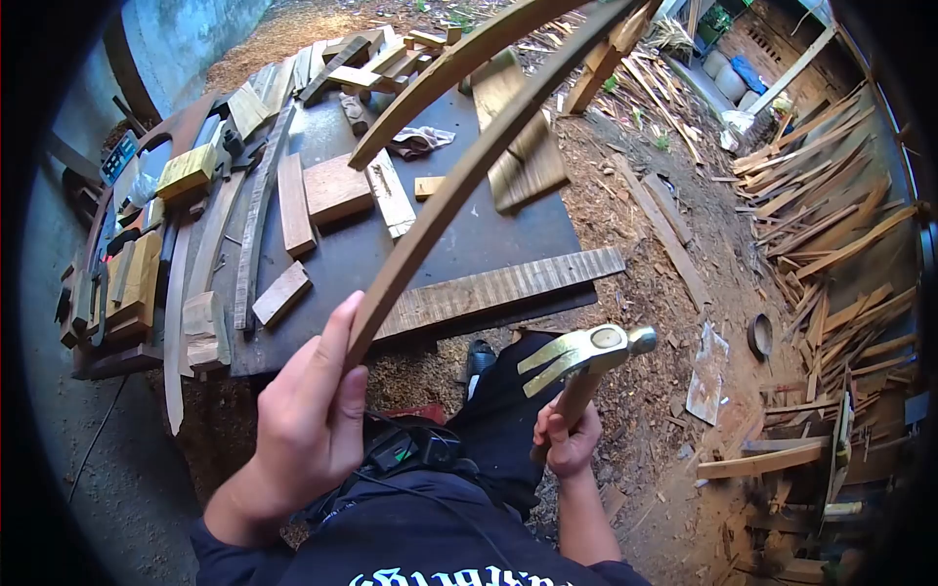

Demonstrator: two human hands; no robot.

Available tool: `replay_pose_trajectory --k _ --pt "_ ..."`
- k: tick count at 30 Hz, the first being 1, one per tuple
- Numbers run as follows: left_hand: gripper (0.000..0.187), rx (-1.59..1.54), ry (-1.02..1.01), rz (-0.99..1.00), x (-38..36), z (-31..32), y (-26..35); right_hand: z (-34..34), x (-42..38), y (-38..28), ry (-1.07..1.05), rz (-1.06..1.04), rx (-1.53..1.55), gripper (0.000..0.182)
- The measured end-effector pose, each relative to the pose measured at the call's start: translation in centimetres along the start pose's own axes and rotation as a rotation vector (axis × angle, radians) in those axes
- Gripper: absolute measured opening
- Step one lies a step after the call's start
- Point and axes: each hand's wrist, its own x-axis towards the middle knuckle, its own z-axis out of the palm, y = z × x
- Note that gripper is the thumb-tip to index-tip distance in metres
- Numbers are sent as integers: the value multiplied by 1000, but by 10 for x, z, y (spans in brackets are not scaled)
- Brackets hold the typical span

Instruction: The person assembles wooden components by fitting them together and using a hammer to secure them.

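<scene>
My left hand (311,410) is closed around the lower end of a long, thin wooden strip (459,195) that slants up and to the right over the workbench, past the top of the view. In my right hand (570,436) is a claw hammer (586,354), gripped by its wooden handle, with the metal head up and the claw facing left. The hammer and the strip are apart. A second, curved wooden piece (440,88) runs above the bench behind the strip; whether it joins the strip is out of view.
The dark workbench (498,244) carries several wood blocks (337,190), a ridged board (503,286), a wide plank (518,137) and a crumpled cloth (420,142). Scrap wood (831,225) is heaped on the right. A round dish (759,336) lies on the dirt floor. A wall (68,234) bounds the left.
</scene>
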Motion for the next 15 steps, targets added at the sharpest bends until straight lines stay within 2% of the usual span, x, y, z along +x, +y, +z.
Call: replay_pose_trajectory --k 1,5,6,9,10,13,14,15 --pt "53 47 26 68 -2 7 -5 -2 -1 -5 -9 4 -6 34" --pt "60 175 -20 122 -8 22 -16 5 0 -46 -26 36 -61 29" --pt "60 217 -54 124 -8 24 -18 8 -1 -57 23 124 -42 29" --pt "59 298 -139 90 -12 32 -19 14 10 -90 73 140 -309 30" --pt "59 284 -176 61 -14 35 -18 12 13 -96 16 95 -344 34" --pt "59 286 -255 10 -28 45 -21 21 14 -110 -89 268 42 38" --pt "59 292 -274 4 -32 48 -22 17 15 -107 -208 267 68 46" --pt "59 300 -291 -4 -35 52 -24 18 13 -105 -210 295 81 48"
